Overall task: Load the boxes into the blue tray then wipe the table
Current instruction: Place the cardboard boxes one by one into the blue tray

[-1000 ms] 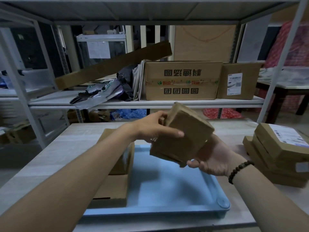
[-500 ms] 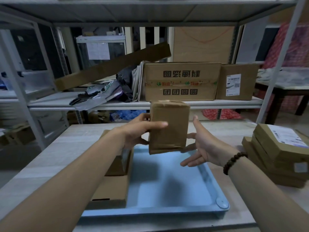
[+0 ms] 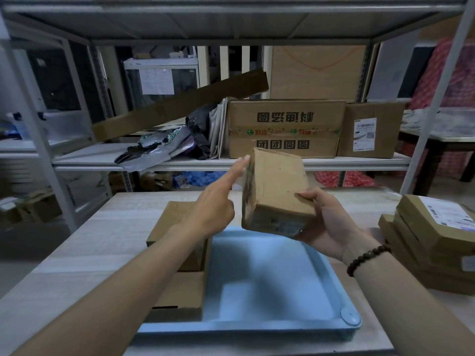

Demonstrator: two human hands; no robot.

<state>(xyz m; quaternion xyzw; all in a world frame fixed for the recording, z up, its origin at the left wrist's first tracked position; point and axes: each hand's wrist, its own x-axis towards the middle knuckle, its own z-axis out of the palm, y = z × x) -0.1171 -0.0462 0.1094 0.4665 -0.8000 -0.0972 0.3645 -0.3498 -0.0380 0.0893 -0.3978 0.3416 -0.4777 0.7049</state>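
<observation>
Pale wood-grain table (image 3: 84, 255) ran under both forearms, w/ the blue tray (image 3: 270, 327) sitting on it right below the hands. Tray's right side and middle lay bare; two cardboard boxes (image 3: 180, 291) were stacked in its left part, directly beneath the left forearm.

Right hand (image 3: 323, 222), bead bracelet (image 3: 367, 260) at the wrist, gripped a small brown box (image 3: 276, 194) from the right & underneath, thumb pressed on its top face. Box was held up in the air over the tray's far edge, tilted, not touching anything but the hands. Left hand (image 3: 213, 209) was loose and not gripping — fingers stretched out, fingertips just touching the box's upper left corner.

Off to the right of the right wrist, a stack of flat brown parcels (image 3: 431, 242) waited on the table, top one carrying a white label.

Beyond the hands, a metal rack shelf (image 3: 231, 163) held a big carton w/ printed characters (image 3: 285, 129), a smaller labelled carton (image 3: 370, 132) beside it, crumpled plastic bags (image 3: 159, 147) and a long cardboard piece (image 3: 180, 106) lying aslant.
</observation>
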